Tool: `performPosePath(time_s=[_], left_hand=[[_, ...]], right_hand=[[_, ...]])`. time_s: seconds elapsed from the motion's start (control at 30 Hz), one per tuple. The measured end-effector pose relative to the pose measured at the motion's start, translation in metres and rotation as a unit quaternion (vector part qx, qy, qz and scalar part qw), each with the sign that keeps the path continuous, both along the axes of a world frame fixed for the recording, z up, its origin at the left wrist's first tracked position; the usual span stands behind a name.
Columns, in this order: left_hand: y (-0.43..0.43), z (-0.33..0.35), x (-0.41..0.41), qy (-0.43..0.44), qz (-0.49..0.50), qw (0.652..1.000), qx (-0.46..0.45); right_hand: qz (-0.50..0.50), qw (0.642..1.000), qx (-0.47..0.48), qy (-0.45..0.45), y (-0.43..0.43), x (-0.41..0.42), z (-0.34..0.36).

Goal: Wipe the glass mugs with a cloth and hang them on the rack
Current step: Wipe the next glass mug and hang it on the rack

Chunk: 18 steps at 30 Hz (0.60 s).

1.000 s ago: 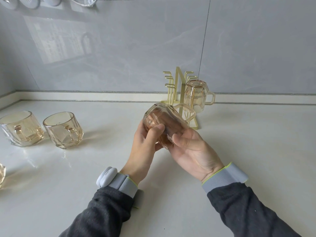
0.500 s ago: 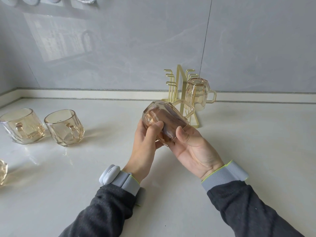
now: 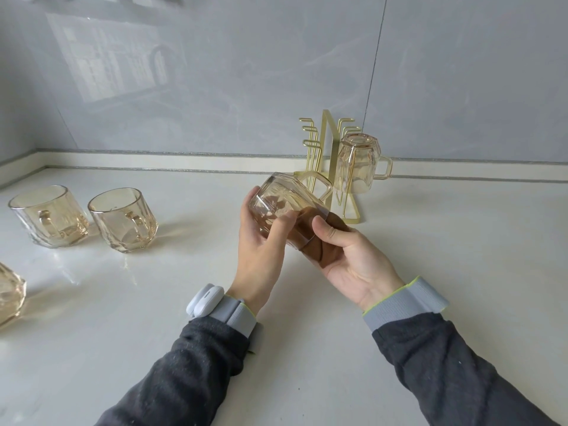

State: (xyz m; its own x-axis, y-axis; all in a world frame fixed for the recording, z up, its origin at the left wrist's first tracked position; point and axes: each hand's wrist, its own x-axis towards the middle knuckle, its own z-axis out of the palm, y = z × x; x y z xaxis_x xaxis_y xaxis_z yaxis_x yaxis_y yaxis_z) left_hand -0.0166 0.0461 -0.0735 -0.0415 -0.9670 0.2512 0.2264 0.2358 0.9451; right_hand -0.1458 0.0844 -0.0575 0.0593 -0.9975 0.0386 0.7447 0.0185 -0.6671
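Observation:
An amber glass mug (image 3: pixel 284 198) lies tilted in the air between my hands, base toward the upper left, handle pointing at the rack. My left hand (image 3: pixel 264 241) grips its base end. My right hand (image 3: pixel 353 256) holds a brown cloth (image 3: pixel 319 241) pushed into the mug's mouth, thumb on the rim. Just behind stands the gold wire rack (image 3: pixel 327 155), with one mug (image 3: pixel 358 166) hanging upside down on its right side.
Two upright amber mugs (image 3: pixel 50 219) (image 3: pixel 123 219) stand on the white counter (image 3: pixel 461 241) at the left. Part of another glass (image 3: pixel 9 290) shows at the left edge. A grey tiled wall (image 3: pixel 246 72) closes the back.
The mug has turned a little in my hands, and more of the brown cloth now shows at its mouth by my right palm. The hands stay in about the same place.

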Motion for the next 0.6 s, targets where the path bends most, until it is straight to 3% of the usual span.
performPosePath(time_s=[0.4,0.6], left_hand=[[0.006,0.007,0.002,0.021,-0.025,0.999,-0.001],[0.008,0.007,0.002,0.029,-0.074,0.997,0.012]], right_hand=[[0.031,0.995,-0.064,0.066,0.004,0.006,0.002],[0.083,0.989,-0.117,0.042,0.012,0.008,0.009]])
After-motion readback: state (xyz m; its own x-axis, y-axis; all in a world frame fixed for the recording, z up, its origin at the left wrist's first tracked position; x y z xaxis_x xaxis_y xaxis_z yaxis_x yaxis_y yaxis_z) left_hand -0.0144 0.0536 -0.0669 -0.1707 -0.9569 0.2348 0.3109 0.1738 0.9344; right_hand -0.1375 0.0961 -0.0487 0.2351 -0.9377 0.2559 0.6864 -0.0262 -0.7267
